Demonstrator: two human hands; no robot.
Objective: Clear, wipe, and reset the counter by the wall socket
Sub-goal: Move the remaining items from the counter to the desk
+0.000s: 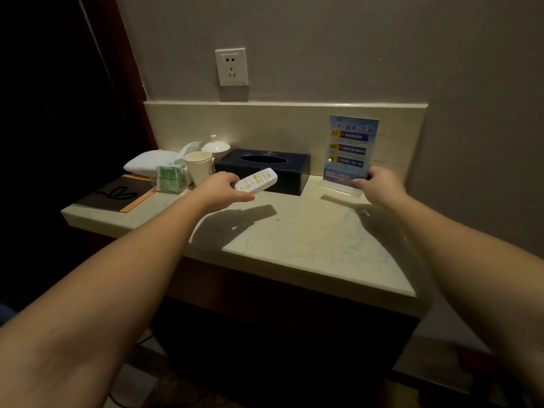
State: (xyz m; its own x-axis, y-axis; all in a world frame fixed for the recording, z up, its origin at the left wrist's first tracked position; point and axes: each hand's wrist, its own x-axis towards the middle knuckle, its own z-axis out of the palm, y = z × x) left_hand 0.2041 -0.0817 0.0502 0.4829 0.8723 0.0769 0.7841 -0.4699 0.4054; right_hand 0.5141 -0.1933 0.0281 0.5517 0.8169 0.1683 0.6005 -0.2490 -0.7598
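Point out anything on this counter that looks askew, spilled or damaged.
Nothing is spilled or visibly damaged. The left end is crowded: a folded towel, green packets, a paper cup and a lidded cup bunch together. The dark folder lies at an angle to the counter edge.

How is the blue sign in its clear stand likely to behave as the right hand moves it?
The sign stand looks tall on a narrow clear base, so probably light and tip-prone. Its glossy acrylic may be slippery where the right hand pinches its lower edge.
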